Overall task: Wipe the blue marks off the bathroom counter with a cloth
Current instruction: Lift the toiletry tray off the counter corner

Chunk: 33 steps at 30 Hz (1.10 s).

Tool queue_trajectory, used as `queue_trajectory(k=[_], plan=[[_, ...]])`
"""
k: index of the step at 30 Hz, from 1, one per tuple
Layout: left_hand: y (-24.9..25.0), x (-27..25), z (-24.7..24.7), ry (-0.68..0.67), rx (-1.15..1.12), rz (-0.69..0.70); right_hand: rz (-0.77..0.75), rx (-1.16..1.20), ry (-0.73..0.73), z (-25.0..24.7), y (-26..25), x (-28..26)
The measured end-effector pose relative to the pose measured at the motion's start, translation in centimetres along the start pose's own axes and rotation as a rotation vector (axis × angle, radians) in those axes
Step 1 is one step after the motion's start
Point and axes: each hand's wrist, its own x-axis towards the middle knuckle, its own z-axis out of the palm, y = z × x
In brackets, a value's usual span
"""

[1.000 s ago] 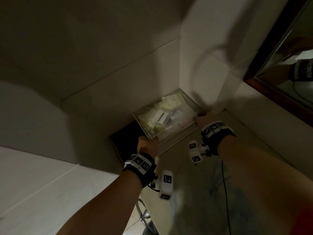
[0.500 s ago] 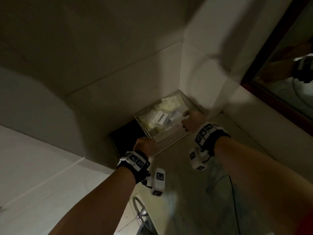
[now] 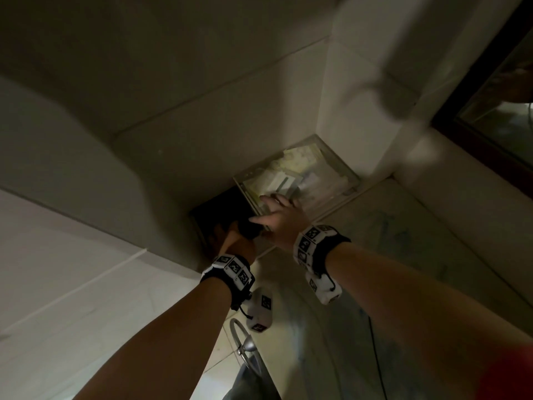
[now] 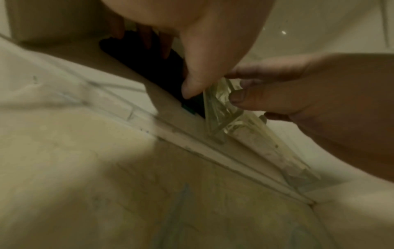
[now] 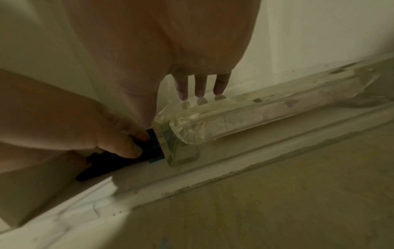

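My left grip [image 3: 230, 241] pinches a dark cloth [image 4: 149, 67] on the ledge beside the clear tray [image 3: 340, 166]; my right grip [image 3: 284, 220], fingers straight, rests on the tray. Faint blue marks [image 4: 181, 202] streak the surface [image 3: 375, 255].

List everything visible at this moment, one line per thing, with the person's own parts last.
dark cloth: one, black, on the ledge left of the tray.
clear tray: one, transparent, in the corner on the ledge, holding pale packets.
counter: one, beige, below the ledge.
blue marks: several, faint blue, on the counter.
mirror: one, dark-framed, upper right.
faucet: one, metallic, bottom centre.
left hand: one, grips the dark cloth.
right hand: one, fingers straight, touching the tray's near left corner.
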Motion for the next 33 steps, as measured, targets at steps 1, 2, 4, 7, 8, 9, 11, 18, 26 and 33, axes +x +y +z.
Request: queue_trajectory(k=[1,2,4,7,8,9,11,18,26,33], plan=[[0.2,-0.1,-0.4,0.012,0.033,0.021,-0.007,-0.040,0.004,0.1,0.1,0.1],[0.3,-0.2,-0.7,0.003,0.085,0.039,-0.017,-0.068,0.008,0.2,0.1,0.0],[0.3,-0.3,-0.9,-0.011,0.189,0.065,-0.031,-0.101,0.027,0.4,0.3,-0.1],[0.3,0.1,-0.4,-0.061,0.162,0.062,-0.050,-0.120,0.046,0.5,0.6,-0.5],[0.5,0.1,-0.4,-0.073,0.149,0.067,-0.054,-0.131,0.049,0.5,0.6,-0.5],[0.6,0.3,-0.1,-0.077,0.146,0.073,-0.053,-0.143,0.045,0.5,0.7,-0.5],[0.7,0.8,0.0,-0.067,0.173,0.080,-0.034,-0.153,0.030,0.7,0.6,-0.4],[1.3,1.0,-0.5,-0.057,0.323,0.085,-0.030,-0.227,0.026,1.6,0.9,-0.1],[1.1,3.3,0.0,-0.124,0.164,0.042,-0.020,-0.284,-0.006,1.1,0.7,-0.8],[0.8,0.6,-1.6,-0.018,0.024,0.142,-0.042,-0.306,0.029,0.5,0.4,-0.9]])
